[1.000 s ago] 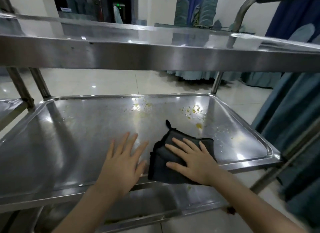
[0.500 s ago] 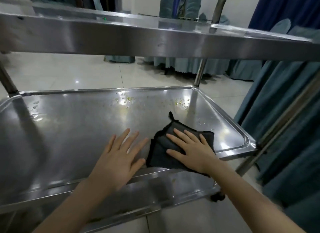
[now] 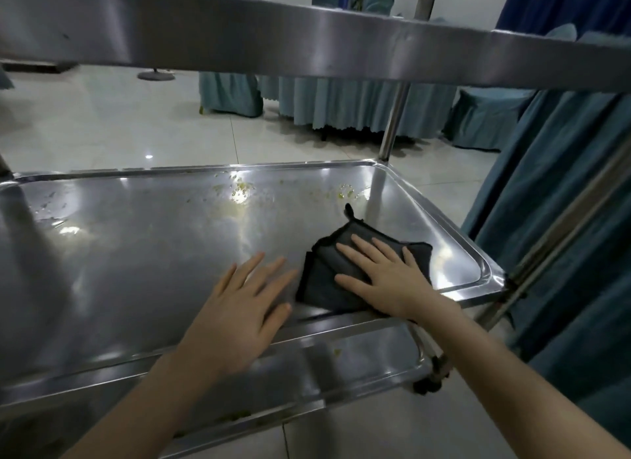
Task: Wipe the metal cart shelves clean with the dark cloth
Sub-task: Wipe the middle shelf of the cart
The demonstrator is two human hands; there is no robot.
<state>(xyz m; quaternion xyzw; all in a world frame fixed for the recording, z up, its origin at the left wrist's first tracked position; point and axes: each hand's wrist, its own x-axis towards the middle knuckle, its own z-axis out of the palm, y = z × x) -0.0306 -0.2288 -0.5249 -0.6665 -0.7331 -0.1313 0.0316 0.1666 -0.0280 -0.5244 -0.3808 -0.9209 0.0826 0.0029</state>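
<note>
Well, at the far left of the middle shelf [image 3: 136, 226] some watery smears [image 3: 51, 214] sit near the back rim, and I judge they will need a pass of their own. My left hand [image 3: 235, 308] lies flat on the bare metal near the front edge, its fingers [image 3: 252, 267] straight, spread and holding nothing. I'd lean on it to steady the cart while the other hand pushes. Straight beyond it, by the back rim, is a patch of yellowish specks [image 3: 239, 189]. Just to the right of my left hand the dark cloth [image 3: 322, 281] lies folded on the shelf's front right part, its near edge at the front lip, with a second speck patch [image 3: 345, 194] further back. My right hand [image 3: 386, 281] presses on the cloth with flat, released fingers and nothing clenched. To do this step well, I think I should keep even weight through the whole palm. I'd push in long overlapping strokes toward the specks and gather them instead of smearing them. Last I'd work into the right corner [image 3: 478, 271], where the raised rim would likely trap bits. The lower shelf [image 3: 341, 363] shows specks too.
</note>
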